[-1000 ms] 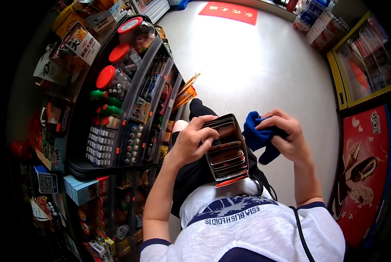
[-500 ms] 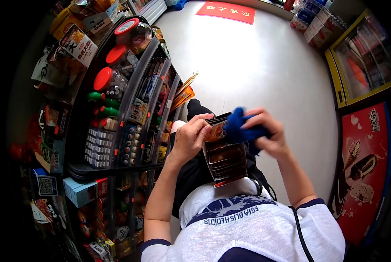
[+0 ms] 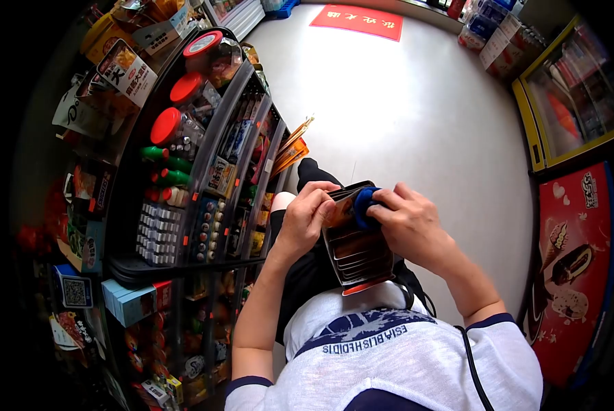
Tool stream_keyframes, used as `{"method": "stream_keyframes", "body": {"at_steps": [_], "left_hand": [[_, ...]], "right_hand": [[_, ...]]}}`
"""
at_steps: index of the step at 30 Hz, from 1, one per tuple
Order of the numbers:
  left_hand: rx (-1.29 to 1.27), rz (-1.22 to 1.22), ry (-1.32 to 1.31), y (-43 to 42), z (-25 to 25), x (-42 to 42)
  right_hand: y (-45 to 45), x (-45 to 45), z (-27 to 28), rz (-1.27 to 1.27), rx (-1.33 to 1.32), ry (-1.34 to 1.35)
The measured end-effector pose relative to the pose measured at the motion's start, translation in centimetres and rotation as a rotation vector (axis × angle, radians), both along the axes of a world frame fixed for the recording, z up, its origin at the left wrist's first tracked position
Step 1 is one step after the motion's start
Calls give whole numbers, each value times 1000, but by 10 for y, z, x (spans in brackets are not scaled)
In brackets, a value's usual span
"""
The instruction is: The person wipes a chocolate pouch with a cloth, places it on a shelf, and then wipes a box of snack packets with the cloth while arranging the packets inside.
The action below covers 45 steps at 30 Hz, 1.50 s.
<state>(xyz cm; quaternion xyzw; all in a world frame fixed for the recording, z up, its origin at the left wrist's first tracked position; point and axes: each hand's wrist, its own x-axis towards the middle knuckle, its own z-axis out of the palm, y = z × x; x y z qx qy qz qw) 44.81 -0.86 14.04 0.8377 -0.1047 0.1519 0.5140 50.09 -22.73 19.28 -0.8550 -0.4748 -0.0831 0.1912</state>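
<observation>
My left hand (image 3: 307,218) is closed on the upper left edge of a dark open display box (image 3: 351,252), thumb on the near side. Thin dividers or packets line up in rows inside the box; which of the two I cannot tell. A red strip (image 3: 367,285) runs along its lower edge, close to my shirt. My right hand (image 3: 416,222) grips a bunched blue cloth (image 3: 366,208) and presses it against the upper right part of the box. Most of the cloth is hidden under my fingers.
Tiered shelving (image 3: 204,198) with snacks, bottles and red-lidded jars (image 3: 166,125) stands close on my left. Orange packets (image 3: 292,152) stick out from its edge. At right are a red ice-cream freezer panel (image 3: 574,267) and a yellow-framed glass case (image 3: 530,123). A red mat (image 3: 356,22) lies ahead.
My right hand and the blue cloth have come down against the box, and less of the cloth shows. The left hand keeps its hold on the box.
</observation>
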Motion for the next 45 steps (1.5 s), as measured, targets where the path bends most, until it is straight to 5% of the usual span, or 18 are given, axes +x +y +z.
{"method": "stream_keyframes", "body": {"at_steps": [3,9,18,25,27,32,36,40,42,45], "left_hand": [[-72,129,-146,-1,-2,-4],[-733,312,-105,-14,-5,-20],[-1218,285,-221,-35,27,-22],[-1299,163,-143,-49,24,-26],[-1250,238,-122,-39,21,-30],[-1248,-256,48,0,14,-22],[-1167,-627,388,6,19,-10],[-1290,-959,635,-3,23,-19],[-1407,-1061,514,-12,15,-23],[-1722,-872,527,-25,30,-27]], "right_hand": [[-8,2,-1,-85,239,248],[-36,9,6,-119,554,731],[-45,16,8,-114,355,1037],[-23,20,-5,209,655,1067],[-29,23,7,70,650,1178],[-45,38,24,181,520,1262],[-36,49,51,468,272,997],[-17,59,54,486,253,840],[-14,61,60,384,136,869],[-10,60,64,325,154,746]]}}
